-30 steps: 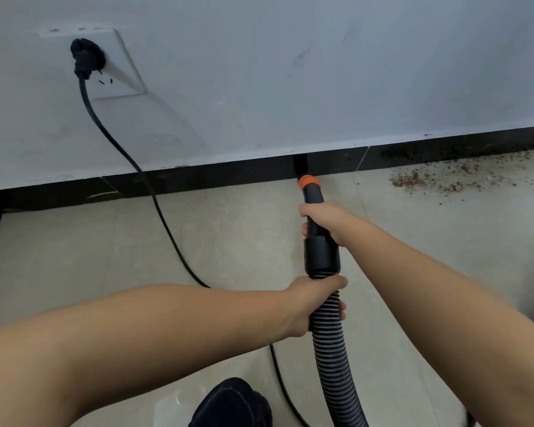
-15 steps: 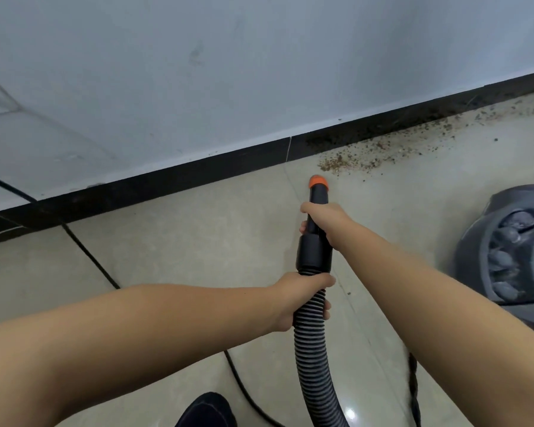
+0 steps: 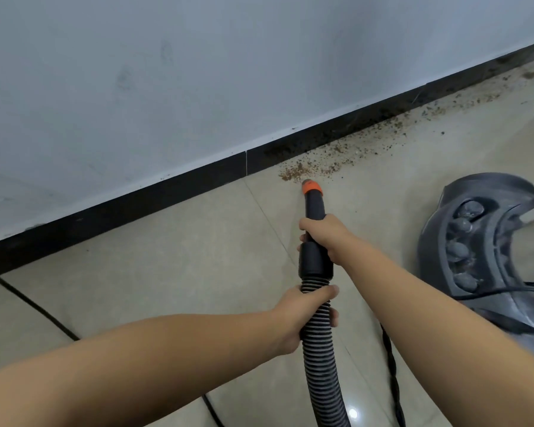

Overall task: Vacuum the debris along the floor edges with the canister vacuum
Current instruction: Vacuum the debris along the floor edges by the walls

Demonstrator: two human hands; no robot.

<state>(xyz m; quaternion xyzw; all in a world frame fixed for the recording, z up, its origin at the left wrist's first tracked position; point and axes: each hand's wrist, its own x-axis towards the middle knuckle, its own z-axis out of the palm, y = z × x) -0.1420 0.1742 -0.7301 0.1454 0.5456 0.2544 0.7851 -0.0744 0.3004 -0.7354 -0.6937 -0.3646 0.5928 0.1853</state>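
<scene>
Both hands grip the vacuum: the right hand (image 3: 322, 234) wraps the black nozzle tube (image 3: 315, 211), the left hand (image 3: 302, 312) clasps the ribbed hose (image 3: 321, 365). The orange tip (image 3: 311, 187) sits just beside brown debris (image 3: 309, 171) along the black baseboard (image 3: 167, 195). The grey canister (image 3: 481, 241) stands right.

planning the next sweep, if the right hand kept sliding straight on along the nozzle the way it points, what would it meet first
The right hand would first reach the orange tip of the nozzle, then the brown debris just beyond it, then the black baseboard. Depth is unclear, so the tip may already touch the debris.
</scene>
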